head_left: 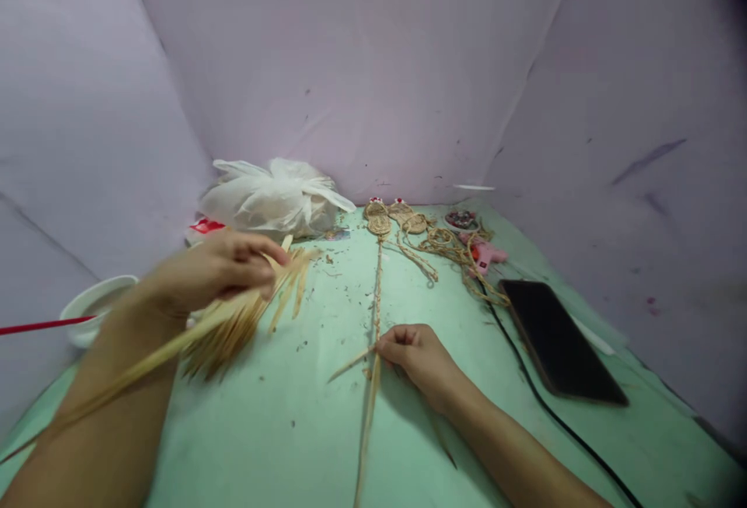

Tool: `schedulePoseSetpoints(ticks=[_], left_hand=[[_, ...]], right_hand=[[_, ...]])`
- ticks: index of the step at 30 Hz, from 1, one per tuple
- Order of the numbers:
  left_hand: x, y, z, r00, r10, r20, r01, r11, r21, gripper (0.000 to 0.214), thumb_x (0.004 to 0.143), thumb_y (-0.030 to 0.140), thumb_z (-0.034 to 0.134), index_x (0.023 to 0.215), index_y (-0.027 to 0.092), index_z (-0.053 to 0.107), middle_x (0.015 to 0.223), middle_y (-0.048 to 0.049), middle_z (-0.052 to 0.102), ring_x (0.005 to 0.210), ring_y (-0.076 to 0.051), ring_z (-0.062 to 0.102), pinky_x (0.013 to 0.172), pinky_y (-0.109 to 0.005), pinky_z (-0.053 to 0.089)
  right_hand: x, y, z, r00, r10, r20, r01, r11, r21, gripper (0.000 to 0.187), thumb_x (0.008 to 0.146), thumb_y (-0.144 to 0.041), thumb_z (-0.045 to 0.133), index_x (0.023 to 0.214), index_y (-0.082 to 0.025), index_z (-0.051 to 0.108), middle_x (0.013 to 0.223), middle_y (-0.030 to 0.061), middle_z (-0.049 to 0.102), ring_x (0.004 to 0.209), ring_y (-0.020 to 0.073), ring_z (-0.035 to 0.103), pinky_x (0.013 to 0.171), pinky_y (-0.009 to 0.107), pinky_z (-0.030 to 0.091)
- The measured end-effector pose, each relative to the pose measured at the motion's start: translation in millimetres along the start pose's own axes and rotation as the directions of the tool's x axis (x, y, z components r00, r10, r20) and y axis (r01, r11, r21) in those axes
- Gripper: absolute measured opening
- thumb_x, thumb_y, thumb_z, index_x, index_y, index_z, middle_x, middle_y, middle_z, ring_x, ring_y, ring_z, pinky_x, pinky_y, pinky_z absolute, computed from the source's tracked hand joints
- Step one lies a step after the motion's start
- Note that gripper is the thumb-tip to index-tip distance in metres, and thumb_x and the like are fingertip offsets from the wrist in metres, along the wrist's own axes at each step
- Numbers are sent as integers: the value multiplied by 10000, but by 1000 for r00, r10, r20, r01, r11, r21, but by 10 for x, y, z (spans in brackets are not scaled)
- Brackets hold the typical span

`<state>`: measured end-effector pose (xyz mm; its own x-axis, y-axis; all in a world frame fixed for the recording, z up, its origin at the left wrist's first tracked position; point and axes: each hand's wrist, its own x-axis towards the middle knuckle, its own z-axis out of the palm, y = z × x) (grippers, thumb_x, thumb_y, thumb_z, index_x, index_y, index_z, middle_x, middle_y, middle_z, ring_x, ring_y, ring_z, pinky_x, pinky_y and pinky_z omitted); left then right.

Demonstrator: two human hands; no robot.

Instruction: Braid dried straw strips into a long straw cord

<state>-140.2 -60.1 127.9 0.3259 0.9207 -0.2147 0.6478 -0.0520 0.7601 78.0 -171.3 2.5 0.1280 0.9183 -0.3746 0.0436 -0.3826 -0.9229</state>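
My right hand (pixel 417 360) is closed in a pinch on the lower part of a braided straw-coloured cord (pixel 377 290). Loose strands hang below its fingers and one sticks out to the left. The cord runs up to a small woven slipper (pixel 378 220), beside a second woven slipper (pixel 410 216). My left hand (pixel 233 267), slightly blurred, is closed on a long pale fibre strip (pixel 157 356) that trails down across the forearm. Beneath it lies a fanned bundle of dried fibre strips (pixel 225 345), partly hidden by the hand.
A white plastic bag (pixel 274 201) sits at the back left, a white bowl (pixel 87 337) with a red stick (pixel 40 327) at the left. On the right are coiled cord (pixel 447 243), a pink glue gun (pixel 484 254), a black cable (pixel 542 391) and a phone (pixel 560 341). Walls enclose the green table (pixel 280 446).
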Motion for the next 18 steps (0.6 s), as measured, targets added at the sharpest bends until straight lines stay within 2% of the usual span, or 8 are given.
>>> schedulePoseSetpoints(ticks=[1,2,3,4,7,10,14,18], left_hand=[[25,-8,140,962,-11,273,-12,996,85,264,598,260,601,851,186,608,548,6,588,371,-53,384,384,-176,261],[51,-14,285,888,-35,458,-44,986,162,272,594,285,597,850,192,609,569,3,593,400,-74,430,397,-186,293],[76,-20,425,830,-59,554,-81,971,224,287,589,300,588,855,194,605,573,6,588,413,-89,459,402,-193,311],[97,-26,550,809,-81,583,-106,954,280,305,586,305,576,869,194,597,590,6,592,415,-95,471,407,-198,320],[136,-62,784,868,-35,495,-206,882,424,225,591,312,539,757,172,600,585,-2,579,430,-103,486,429,-207,329],[146,-115,844,880,-2,476,-258,838,481,200,605,356,526,618,165,586,496,0,537,434,-106,463,430,-207,304],[139,-137,893,911,-38,411,-237,767,596,293,621,418,499,496,158,554,432,-15,498,405,-101,410,428,-222,266],[134,-107,1033,956,-18,293,-209,657,724,142,560,287,529,543,161,592,538,-55,566,484,-134,463,458,-233,271]], right_hand=[[3,5,1,1000,-4,-6,4,1000,0,155,608,-200,547,475,-146,490,363,-60,369,359,36,230,396,210,149],[5,9,3,1000,-4,-11,4,1000,3,150,606,-201,550,479,-144,495,371,-56,381,360,36,235,396,210,150],[7,12,5,1000,0,-16,0,1000,6,143,604,-201,551,483,-142,500,380,-51,398,362,36,241,396,210,152],[8,13,6,1000,3,-18,-3,1000,9,133,601,-199,551,491,-140,506,392,-47,417,364,35,246,396,209,156],[12,18,3,1000,9,-18,-9,1000,11,125,602,-193,548,496,-140,509,396,-46,426,363,35,250,398,209,163],[17,23,-6,1000,-2,-10,2,1000,6,137,609,-200,548,494,-143,502,382,-54,408,361,35,248,402,208,165],[11,14,-4,1000,14,-14,-14,1000,18,127,611,-195,544,502,-141,505,392,-49,429,359,35,249,407,211,169],[2,17,3,1000,18,-12,-18,1000,25,124,603,-196,549,500,-140,509,402,-44,439,362,36,251,408,213,169]])
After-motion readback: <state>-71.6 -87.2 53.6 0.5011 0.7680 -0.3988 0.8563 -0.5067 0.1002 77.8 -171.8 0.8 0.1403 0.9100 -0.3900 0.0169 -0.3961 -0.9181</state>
